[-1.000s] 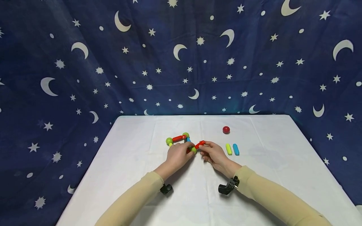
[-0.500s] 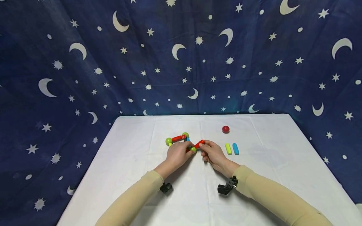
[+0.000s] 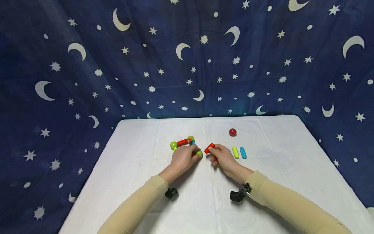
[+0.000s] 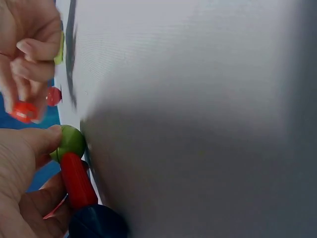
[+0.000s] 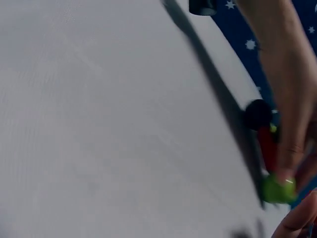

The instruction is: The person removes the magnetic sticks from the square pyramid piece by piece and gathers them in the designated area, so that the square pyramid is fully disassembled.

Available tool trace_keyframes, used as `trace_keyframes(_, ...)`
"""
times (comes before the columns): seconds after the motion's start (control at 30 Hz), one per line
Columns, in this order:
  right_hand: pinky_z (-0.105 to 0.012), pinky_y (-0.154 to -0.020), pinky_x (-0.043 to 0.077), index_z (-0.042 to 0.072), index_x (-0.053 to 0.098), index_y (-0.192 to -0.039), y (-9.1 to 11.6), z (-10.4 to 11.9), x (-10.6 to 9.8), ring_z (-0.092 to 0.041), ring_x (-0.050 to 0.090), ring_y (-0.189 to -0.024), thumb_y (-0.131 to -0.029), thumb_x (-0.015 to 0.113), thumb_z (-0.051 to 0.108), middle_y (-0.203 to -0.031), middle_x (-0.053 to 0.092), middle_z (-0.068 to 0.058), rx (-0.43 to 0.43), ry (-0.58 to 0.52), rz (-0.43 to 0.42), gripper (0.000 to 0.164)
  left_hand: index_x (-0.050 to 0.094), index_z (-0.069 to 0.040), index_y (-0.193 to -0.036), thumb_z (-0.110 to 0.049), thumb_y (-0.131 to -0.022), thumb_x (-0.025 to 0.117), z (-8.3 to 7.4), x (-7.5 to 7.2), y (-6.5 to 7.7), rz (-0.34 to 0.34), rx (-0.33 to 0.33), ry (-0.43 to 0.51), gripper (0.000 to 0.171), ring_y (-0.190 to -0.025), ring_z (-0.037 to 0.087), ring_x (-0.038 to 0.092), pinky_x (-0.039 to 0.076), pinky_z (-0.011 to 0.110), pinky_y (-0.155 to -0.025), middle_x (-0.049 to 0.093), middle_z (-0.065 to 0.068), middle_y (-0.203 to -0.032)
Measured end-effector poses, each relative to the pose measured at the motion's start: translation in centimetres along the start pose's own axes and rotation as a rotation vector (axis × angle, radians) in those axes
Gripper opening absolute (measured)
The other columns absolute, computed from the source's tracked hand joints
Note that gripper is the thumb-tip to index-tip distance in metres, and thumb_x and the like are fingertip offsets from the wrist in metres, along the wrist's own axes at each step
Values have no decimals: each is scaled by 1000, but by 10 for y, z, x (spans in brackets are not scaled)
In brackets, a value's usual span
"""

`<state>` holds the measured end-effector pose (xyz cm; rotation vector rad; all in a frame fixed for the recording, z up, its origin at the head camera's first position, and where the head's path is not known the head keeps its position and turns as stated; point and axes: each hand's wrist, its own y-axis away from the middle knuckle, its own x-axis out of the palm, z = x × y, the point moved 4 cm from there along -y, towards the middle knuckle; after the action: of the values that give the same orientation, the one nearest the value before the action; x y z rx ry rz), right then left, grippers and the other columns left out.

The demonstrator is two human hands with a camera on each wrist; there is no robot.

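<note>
My left hand (image 3: 183, 159) pinches a green ball (image 3: 199, 154) at the near right corner of a joined ball-and-rod toy. In the left wrist view a red rod (image 4: 78, 182) runs from that ball to a dark blue ball (image 4: 99, 222). The toy's far side shows a red rod (image 3: 183, 142) between two more green balls (image 3: 173, 145), with part of a blue rod; my hand hides the rest. Slightly right of the pinched ball, my right hand (image 3: 225, 160) holds a loose short red rod (image 3: 209, 148) between thumb and fingers, apart from the toy.
Right of my right hand lie a yellow-green rod (image 3: 235, 152) and a blue rod (image 3: 243, 152). Farther back sits a red ball (image 3: 232, 132). All rest on a white-covered table (image 3: 140, 195), with a starry blue cloth (image 3: 163, 58) behind.
The red rod in my right hand touched or nearly touched the green ball earlier; it has moved up and right, leaving a gap. My left hand keeps its grip on the toy.
</note>
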<state>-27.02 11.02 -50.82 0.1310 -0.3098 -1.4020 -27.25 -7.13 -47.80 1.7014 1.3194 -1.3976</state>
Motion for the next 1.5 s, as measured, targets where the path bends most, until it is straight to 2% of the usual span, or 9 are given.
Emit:
trace_keyframes(0.1,-22,-55,47,-2,53,-130,7,19,-19,-10,52,-63,-106,60,26,-97,63,-10,-55,60,8,37,74,-24,-115,-36,-94,76,-1,0,0,-3,1,10,24,-88,20,67,51,36,-73,75,-5,-97)
trace_keyframes(0.23,-25,-60,48,-1,54,-133,16,45,-60,-12,53,-66,-103,64,35,-97,64,-2,-111,142,-41,49,74,-26,-114,-36,-93,77,0,-1,0,-3,-7,23,23,-87,21,67,50,36,-70,75,-6,-95)
trace_keyframes(0.33,-28,-63,50,-1,54,-136,21,56,-100,-14,54,-70,-101,65,42,-99,64,-2,-102,313,-120,57,74,-26,-114,-35,-93,78,1,0,0,-6,-11,30,23,-86,21,67,49,35,-68,74,-7,-94)
trace_keyframes(0.47,-33,-64,49,-3,56,-134,27,54,-145,-18,55,-73,-101,64,42,-99,64,-10,-37,599,-170,56,74,-26,-114,-35,-93,78,2,0,1,-7,-7,36,23,-85,20,67,49,34,-67,74,-7,-94)
trace_keyframes(0.57,-33,-62,49,-5,58,-128,28,43,-163,-20,56,-73,-101,65,36,-92,63,-11,8,702,-159,49,74,-25,-113,-35,-93,77,3,-1,1,-4,-4,37,23,-84,20,67,49,34,-66,74,-6,-93)
trace_keyframes(0.67,-31,-62,50,-6,59,-124,28,35,-170,-19,57,-74,-100,68,32,-89,63,-8,20,734,-157,46,74,-25,-113,-34,-93,78,3,-2,1,-7,-2,33,23,-83,20,66,48,33,-65,73,-6,-92)
trace_keyframes(0.87,-30,-62,53,-6,59,-120,23,30,-168,-19,59,-75,-99,69,30,-91,64,-9,-33,785,-163,42,74,-25,-113,-35,-92,78,3,0,1,-7,-8,43,23,-83,19,67,48,33,-65,74,-6,-93)
trace_keyframes(1.27,-29,-62,56,-8,60,-119,20,27,-169,-19,63,-73,-98,70,24,-90,66,-12,-31,740,-176,40,74,-26,-113,-34,-92,78,4,2,0,-12,-5,38,23,-82,19,66,49,35,-68,74,-7,-94)
trace_keyframes(1.5,-29,-61,55,-6,61,-119,19,26,-167,-20,61,-73,-98,70,25,-87,65,-10,-29,770,-186,38,74,-25,-113,-34,-93,77,5,3,1,-7,-10,45,22,-81,18,65,49,35,-70,74,-7,-93)
